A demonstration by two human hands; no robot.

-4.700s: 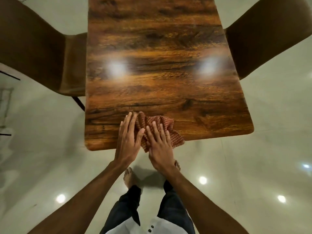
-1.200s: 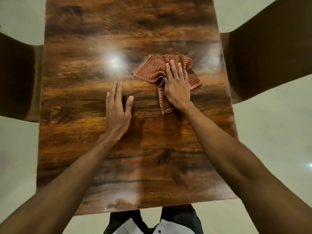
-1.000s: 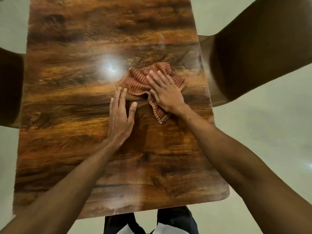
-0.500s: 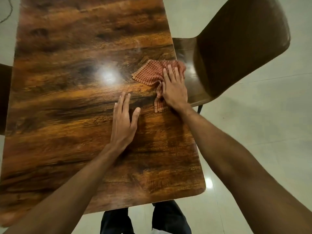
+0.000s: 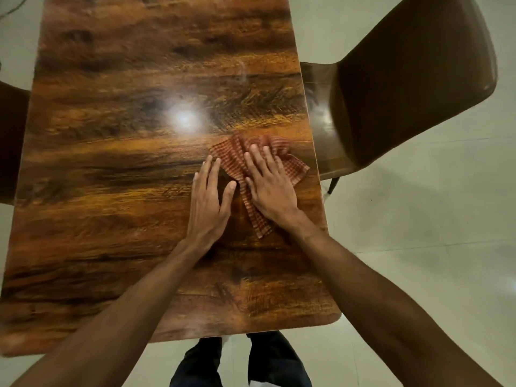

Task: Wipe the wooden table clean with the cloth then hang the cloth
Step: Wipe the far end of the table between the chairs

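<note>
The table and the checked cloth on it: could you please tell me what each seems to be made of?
Table: wood or wood-look laminate, glossy; bold brown grain and a bright lamp glare show, which leaves it open. Cloth: thin woven fabric, perhaps cotton, matt; red checked weave, soft crumples.

The setting is taken to be the dining area of a home. A long wooden table (image 5: 139, 191) with a glossy, dark-grained top is seen under the right hand (image 5: 269, 188), which is laid flat on a checked cloth (image 5: 234, 160). Just right of that hand a brown moulded chair (image 5: 405, 93) is drawn up to the table's edge. Well to the hand's left, the dark edge of a second chair (image 5: 11, 141) is glimpsed. Pale polished floor tiles (image 5: 418, 247) with thin joints are seen beyond the chair, and a light's reflection (image 5: 183, 118) is caught on the top ahead of the hand.
</note>
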